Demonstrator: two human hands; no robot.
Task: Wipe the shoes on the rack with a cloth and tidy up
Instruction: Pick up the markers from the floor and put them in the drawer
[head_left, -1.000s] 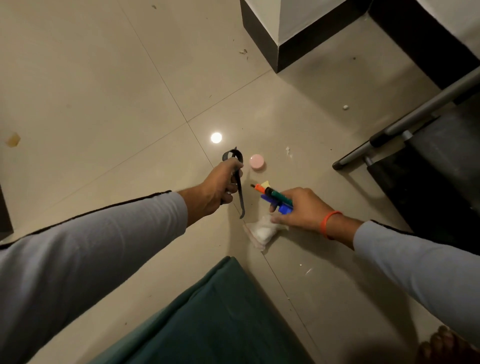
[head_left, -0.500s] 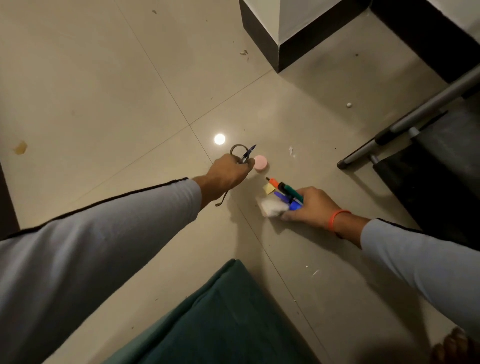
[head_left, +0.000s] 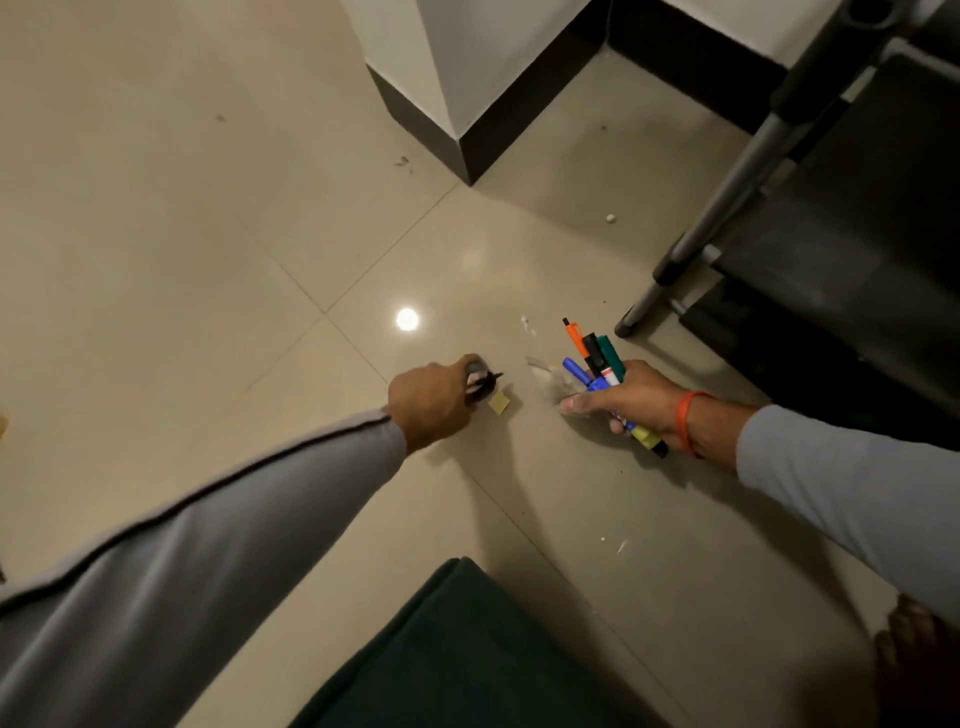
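The dark shoe rack (head_left: 831, 249) stands at the right, just beyond the right hand (head_left: 631, 402), whose grip is closed around a bundle of markers (head_left: 597, 364) and a crumpled white cloth (head_left: 563, 384) above the floor (head_left: 208, 234). The left hand (head_left: 431, 408) grips a small dark item. The yellow scrap (head_left: 500, 402) beside it probably needs a fingertip pinch.
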